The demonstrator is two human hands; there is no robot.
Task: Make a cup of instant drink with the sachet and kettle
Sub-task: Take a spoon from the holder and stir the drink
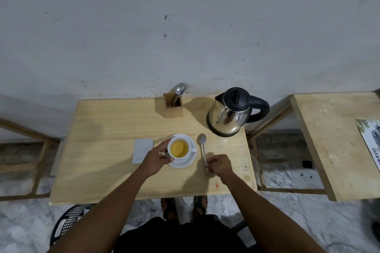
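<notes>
A white cup (179, 148) filled with yellow drink stands on a white saucer (187, 162) near the middle of the wooden table (107, 166). My left hand (156, 159) wraps the cup's left side. My right hand (220, 165) pinches the handle end of a metal spoon (202, 143) that lies flat on the table right of the saucer, bowl pointing away. A silver sachet (142, 150) lies flat to the left of the saucer, partly under my left hand. The steel kettle (230, 117) with black lid and handle stands at the back right.
A wooden cutlery holder (173, 109) with spoons and a fork stands at the table's back edge by the wall. A second wooden table (333, 141) with a printed sheet is to the right. A black plastic chair (67, 222) sits lower left.
</notes>
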